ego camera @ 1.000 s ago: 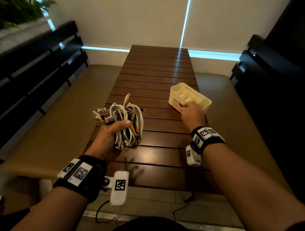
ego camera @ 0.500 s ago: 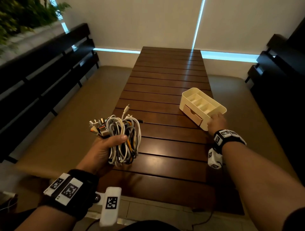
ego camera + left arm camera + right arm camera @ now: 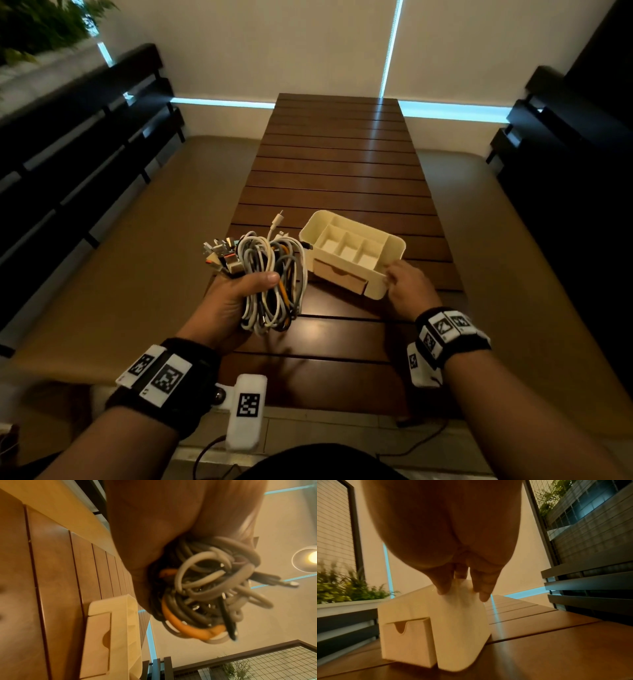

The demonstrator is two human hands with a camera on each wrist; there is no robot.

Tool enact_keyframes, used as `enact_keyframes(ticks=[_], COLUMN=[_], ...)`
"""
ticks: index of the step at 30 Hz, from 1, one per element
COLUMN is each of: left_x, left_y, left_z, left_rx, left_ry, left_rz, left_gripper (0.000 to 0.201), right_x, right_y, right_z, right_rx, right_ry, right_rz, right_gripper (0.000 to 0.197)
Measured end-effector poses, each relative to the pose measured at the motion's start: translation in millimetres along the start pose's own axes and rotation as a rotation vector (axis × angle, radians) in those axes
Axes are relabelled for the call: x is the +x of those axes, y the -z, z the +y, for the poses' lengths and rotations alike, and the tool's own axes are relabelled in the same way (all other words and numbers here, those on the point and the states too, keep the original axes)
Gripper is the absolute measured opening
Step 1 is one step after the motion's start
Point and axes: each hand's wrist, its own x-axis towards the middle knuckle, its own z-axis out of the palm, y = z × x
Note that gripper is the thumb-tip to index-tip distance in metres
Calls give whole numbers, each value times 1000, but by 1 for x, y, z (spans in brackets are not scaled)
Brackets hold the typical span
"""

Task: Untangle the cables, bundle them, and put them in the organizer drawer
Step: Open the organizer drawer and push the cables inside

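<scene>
Head view: your left hand (image 3: 226,301) grips the cable bundle (image 3: 270,281) just left of the organizer (image 3: 394,245) near the tabletop's (image 3: 342,164) near edge; your right hand (image 3: 409,287) pinches its right corner, drawer (image 3: 339,275) shut, facing you.

The right hand (image 3: 409,287) has apparently dragged the organizer (image 3: 394,247) beside the cables (image 3: 274,274).
</scene>
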Motion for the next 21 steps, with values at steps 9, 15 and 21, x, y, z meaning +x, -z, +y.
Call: enact_keyframes(ticks=[9, 15, 21], left_x=[-6, -14, -19], left_y=[19, 26, 43], left_z=[-5, -5, -5], left_rx=[-34, -67, -63], left_ry=[41, 55, 66], left_rz=[-30, -34, -32], left_gripper=[35, 38, 60], right_x=[-52, -32, -38], right_y=[15, -38, -34], right_z=[-71, -83, -92], right_rx=[-283, -321, -229], right_ry=[111, 230, 370], right_rz=[30, -204, 71], right_gripper=[60, 61, 49])
